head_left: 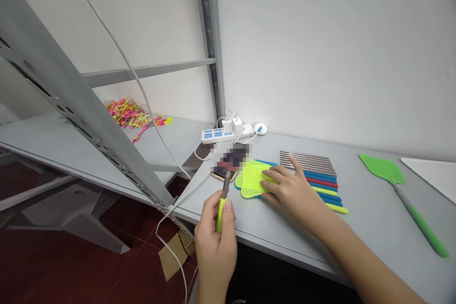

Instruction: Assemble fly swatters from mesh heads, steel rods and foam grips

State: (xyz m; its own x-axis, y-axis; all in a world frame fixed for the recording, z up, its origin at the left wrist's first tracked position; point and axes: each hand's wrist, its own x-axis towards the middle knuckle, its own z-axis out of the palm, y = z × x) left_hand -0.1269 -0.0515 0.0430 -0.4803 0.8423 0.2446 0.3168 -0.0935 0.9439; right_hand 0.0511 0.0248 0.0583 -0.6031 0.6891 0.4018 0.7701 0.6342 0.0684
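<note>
My left hand is closed around a yellow-green fly swatter handle, its bare metal rod end pointing up. To the right, my right hand has its thumb and index finger at the edge of a yellow-green mesh fly swatter head, its other fingers spread. More heads lie beneath, with the edge of a blue head showing. Beyond my right wrist lies a row of fly swatter handles, with metal rods and blue, red and yellow-green grips; my forearm partly covers them.
An assembled green fly swatter lies at the right, near a white panel. A power strip with chargers and cables sits against the wall. Behind the metal shelf post is a pile of colourful pieces. A blurred phone-like object lies nearby.
</note>
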